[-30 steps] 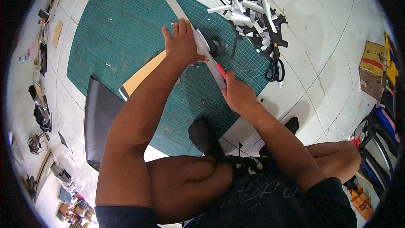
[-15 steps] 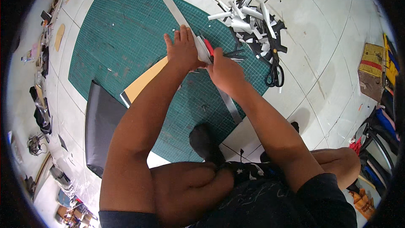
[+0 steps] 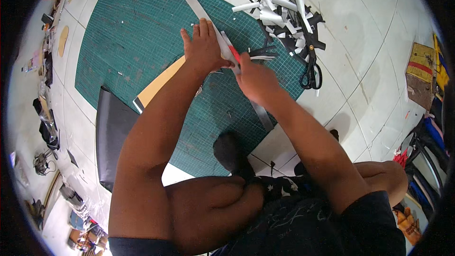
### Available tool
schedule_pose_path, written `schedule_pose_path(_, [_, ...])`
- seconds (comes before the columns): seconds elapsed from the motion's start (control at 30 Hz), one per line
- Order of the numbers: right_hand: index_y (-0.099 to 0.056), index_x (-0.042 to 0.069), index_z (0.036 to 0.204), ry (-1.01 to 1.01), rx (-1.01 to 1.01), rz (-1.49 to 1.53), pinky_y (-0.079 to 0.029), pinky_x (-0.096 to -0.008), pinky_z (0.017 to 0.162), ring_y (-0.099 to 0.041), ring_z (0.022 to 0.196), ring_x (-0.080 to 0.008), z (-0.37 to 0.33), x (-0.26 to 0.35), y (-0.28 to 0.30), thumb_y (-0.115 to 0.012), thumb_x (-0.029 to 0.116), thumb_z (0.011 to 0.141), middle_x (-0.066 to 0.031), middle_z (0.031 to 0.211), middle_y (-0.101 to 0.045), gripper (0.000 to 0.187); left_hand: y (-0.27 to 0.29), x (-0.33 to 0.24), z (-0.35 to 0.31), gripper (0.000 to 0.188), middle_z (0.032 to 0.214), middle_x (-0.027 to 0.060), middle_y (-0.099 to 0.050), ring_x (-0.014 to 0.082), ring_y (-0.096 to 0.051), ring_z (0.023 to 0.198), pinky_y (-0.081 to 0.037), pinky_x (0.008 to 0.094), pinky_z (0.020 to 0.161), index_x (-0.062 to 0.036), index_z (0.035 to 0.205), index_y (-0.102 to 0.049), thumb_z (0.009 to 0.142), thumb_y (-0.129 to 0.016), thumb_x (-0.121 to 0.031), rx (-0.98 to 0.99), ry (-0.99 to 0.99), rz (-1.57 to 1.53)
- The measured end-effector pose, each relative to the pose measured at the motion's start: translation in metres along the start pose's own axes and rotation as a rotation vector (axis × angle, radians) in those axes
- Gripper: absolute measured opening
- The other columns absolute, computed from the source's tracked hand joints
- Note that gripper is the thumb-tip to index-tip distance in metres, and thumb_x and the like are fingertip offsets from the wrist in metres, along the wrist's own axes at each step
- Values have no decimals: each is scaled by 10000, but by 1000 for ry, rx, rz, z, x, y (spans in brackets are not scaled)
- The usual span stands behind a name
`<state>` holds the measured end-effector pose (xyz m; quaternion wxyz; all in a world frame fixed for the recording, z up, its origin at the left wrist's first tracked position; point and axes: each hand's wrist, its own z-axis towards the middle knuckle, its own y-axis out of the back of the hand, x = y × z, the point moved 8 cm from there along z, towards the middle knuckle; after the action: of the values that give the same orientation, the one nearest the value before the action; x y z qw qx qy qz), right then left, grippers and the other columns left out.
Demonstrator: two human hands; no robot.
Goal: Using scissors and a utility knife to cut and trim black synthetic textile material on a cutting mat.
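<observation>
A long steel ruler (image 3: 189, 0) lies slantwise across the green cutting mat (image 3: 132, 38). My left hand (image 3: 204, 50) presses it down near its middle, fingers stretched out flat. Against the ruler's right edge, my right hand (image 3: 258, 80) grips a red cutter knife (image 3: 234, 53); its blade is hidden. Partly under my left forearm is a tan sheet (image 3: 161, 83) with a dark and white edge. Several thin dark and white strips (image 3: 263, 53) rest on the mat just right of the knife.
A heap of white and black offcuts (image 3: 277, 16) lies at the mat's far right edge, with black-handled scissors (image 3: 311, 73) beside it. A curled black sheet (image 3: 113, 135) sits at left. My dark-covered foot (image 3: 230, 149) rests on the mat's near part.
The view has shifted slightly, so the mat and ruler sit higher. My right hand with the cutter knife has slid a little toward me along the ruler. My left hand stays on the ruler.
</observation>
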<state>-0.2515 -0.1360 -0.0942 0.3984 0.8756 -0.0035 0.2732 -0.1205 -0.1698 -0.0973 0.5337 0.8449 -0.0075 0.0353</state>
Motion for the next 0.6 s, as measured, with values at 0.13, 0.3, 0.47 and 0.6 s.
schedule_pose_path(0.13, [-398, 8, 1136, -28, 24, -48, -559, -481, 675, -692, 782, -375, -58, -27, -25, -555, 191, 918, -207, 856, -678, 326, -3, 4, -3, 1362, 1527, 230, -228, 378, -296, 1408, -237, 681, 1078, 64, 1472, -181, 547, -782, -734, 3, -1, 36])
schedule_pose_path(0.3, [-395, 12, 1111, 49, -80, -132, -556, -482, 663, -688, 749, -375, -67, -49, -28, -562, 188, 908, -201, 810, -673, 317, -2, -2, 0, 1376, 1555, 239, -168, 395, -253, 1425, -203, 673, 1099, 53, 1488, -146, 551, -791, -721, 59, -1, -12])
schedule_pose_path(0.47, [-392, -1, 1120, -73, -59, 41, -553, -480, 662, -692, 757, -377, -66, -32, -1, -542, 162, 909, -219, 825, -678, 306, -4, 6, -2, 1391, 1559, 241, -157, 402, -235, 1431, -198, 654, 1113, 43, 1494, -139, 535, -801, -717, 62, 19, -42])
schedule_pose_path(0.6, [-397, -10, 1127, -89, -71, 46, -554, -484, 668, -692, 774, -378, -19, -10, 13, -541, 168, 920, -226, 842, -678, 309, -6, 3, 0, 1402, 1560, 234, -163, 402, -236, 1431, -194, 655, 1114, 37, 1495, -145, 513, -818, -704, 38, 11, -71])
